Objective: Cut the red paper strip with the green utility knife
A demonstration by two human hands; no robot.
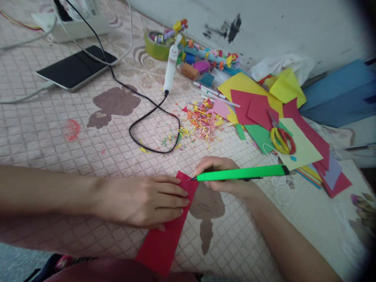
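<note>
My left hand (141, 199) lies flat, fingers together, pressing down a red strip of paper (166, 239) on the quilted pink cloth. My right hand (226, 178) grips a bright green utility knife (243, 173), held almost level, its tip touching the strip's far end just beyond my left fingertips. The strip runs from that tip toward my lap.
Coloured paper sheets (252, 105) with yellow-and-red scissors (282, 139) lie at the right. Paper scraps (202, 119) litter the middle. A white glue gun (170, 66) with a black cord, a tape roll (155, 45), a tablet (76, 66) and a white wall (264, 23) are at the back.
</note>
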